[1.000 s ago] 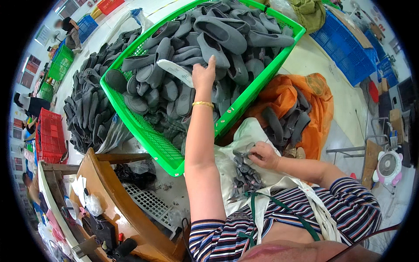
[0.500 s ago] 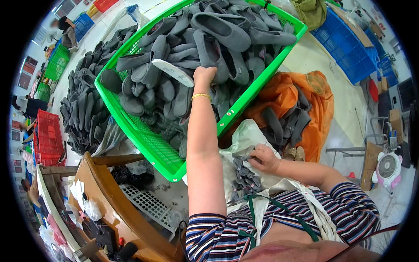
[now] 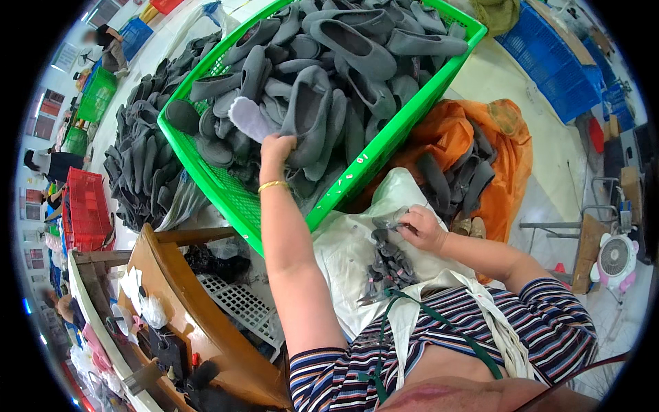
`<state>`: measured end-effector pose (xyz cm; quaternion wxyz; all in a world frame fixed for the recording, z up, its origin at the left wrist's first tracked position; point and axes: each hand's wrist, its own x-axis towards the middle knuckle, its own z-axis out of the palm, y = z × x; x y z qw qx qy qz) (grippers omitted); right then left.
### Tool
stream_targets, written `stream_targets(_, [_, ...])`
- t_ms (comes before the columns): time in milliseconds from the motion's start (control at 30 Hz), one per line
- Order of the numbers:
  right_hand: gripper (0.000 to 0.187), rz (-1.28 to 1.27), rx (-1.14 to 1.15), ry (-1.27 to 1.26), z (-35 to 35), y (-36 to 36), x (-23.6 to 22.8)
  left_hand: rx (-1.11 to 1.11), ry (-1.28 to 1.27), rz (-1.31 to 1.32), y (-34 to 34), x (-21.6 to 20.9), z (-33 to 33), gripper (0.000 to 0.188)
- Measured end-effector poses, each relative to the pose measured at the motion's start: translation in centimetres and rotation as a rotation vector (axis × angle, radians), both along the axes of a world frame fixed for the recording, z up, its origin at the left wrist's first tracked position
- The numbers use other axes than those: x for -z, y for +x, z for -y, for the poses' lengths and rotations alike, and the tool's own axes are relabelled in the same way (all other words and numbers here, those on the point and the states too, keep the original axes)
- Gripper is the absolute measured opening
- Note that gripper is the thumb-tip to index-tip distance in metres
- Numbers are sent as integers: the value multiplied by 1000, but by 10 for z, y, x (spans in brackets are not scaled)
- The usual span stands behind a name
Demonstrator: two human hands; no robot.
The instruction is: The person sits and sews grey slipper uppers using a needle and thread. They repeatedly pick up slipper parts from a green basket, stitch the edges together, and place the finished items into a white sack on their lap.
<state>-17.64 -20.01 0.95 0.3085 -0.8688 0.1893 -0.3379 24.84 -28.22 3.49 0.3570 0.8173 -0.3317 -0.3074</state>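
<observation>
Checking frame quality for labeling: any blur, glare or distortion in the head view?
Head view: strong fisheye bending, black corners; green crate rim bows. Left hand on the grey slippers and right hand look sharp. Even light, no harsh glare; far rim soft.

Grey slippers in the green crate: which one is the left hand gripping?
The left hand grips the grey slipper lying open-side up just right of the pale-soled one, near the green crate middle.
</observation>
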Motion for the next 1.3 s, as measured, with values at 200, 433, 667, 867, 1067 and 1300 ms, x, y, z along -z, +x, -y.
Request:
stream_targets(200, [17, -18, 38, 19, -5, -1, 5, -7, 5, -137, 29, -5, -87, 18])
stream_targets(433, [14, 7, 50, 17, -10, 2, -1, -70, -74, -292, -10, -46, -116, 19])
stream_targets(667, [12, 90, 121, 192, -13, 2, 2, -316, -732, -768, -75, -63, -164, 33])
stream_targets(867, [9, 538, 233, 1025, -29, 43, -29, -368, -944, -914, -220, -64, -205, 50])
stream_targets(1067, [12, 808, 161, 1202, -50, 60, -35, -405, -913, -1031, -289, -35, -229, 42])
stream_targets(1300, [15, 514, 306, 629, -54, 59, -70, -410, -843, -1159, -317, -19, -242, 35])
